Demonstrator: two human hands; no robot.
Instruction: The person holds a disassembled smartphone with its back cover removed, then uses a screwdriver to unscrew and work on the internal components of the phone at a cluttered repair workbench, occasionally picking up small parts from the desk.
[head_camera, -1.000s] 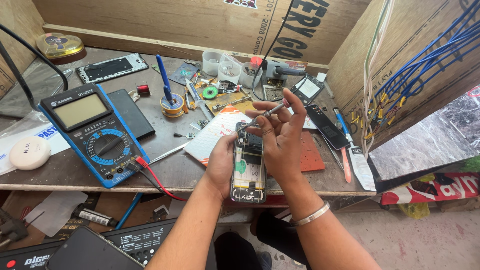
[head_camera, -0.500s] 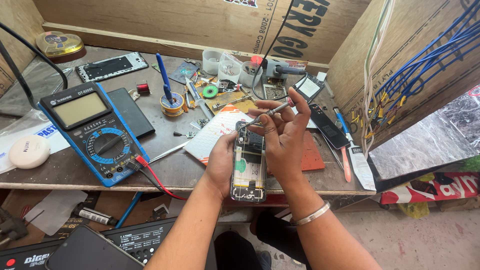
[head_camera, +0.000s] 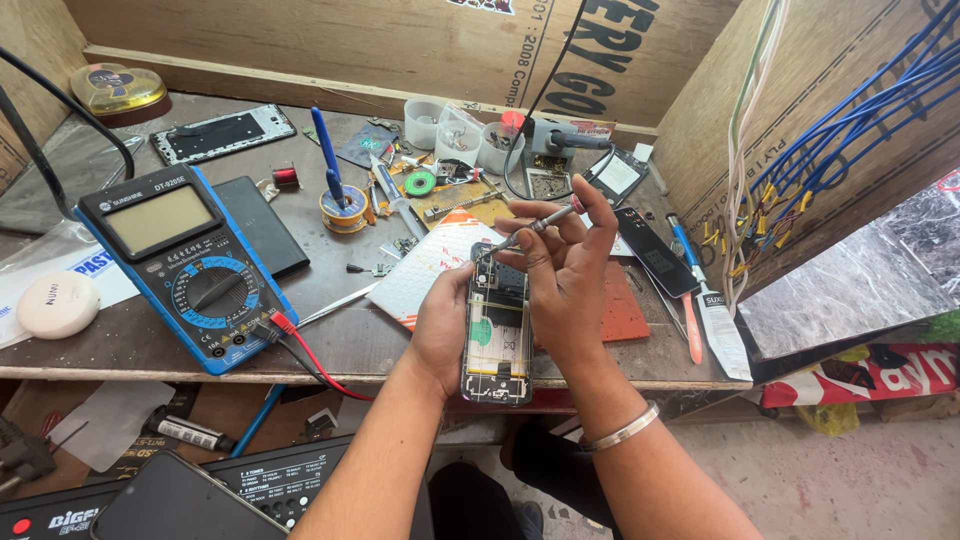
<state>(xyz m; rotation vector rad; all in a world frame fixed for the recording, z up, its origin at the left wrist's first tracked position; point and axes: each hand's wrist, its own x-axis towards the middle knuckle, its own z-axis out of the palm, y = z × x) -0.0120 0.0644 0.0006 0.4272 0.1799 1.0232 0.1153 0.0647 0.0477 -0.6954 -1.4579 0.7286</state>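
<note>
My left hand (head_camera: 441, 325) grips an opened smartphone (head_camera: 496, 330) by its left edge, holding it upright over the front edge of the workbench (head_camera: 330, 330); its back is off and the inner parts show. My right hand (head_camera: 565, 270) pinches a thin metal screwdriver (head_camera: 530, 230) between thumb and fingers, with the tip set on the phone's top left corner. A silver bangle (head_camera: 622, 432) circles my right wrist.
A blue multimeter (head_camera: 190, 265) with red and black leads lies at the left. Behind it are a black phone (head_camera: 258, 225), a phone frame (head_camera: 222, 133), a solder spool (head_camera: 345, 210), plastic cups (head_camera: 458, 135), a red mat (head_camera: 620, 315) and small parts. Blue wires (head_camera: 850, 110) hang on the right wall.
My right hand has turned slightly with the screwdriver at the phone's top; the phone and my left hand stay in place.
</note>
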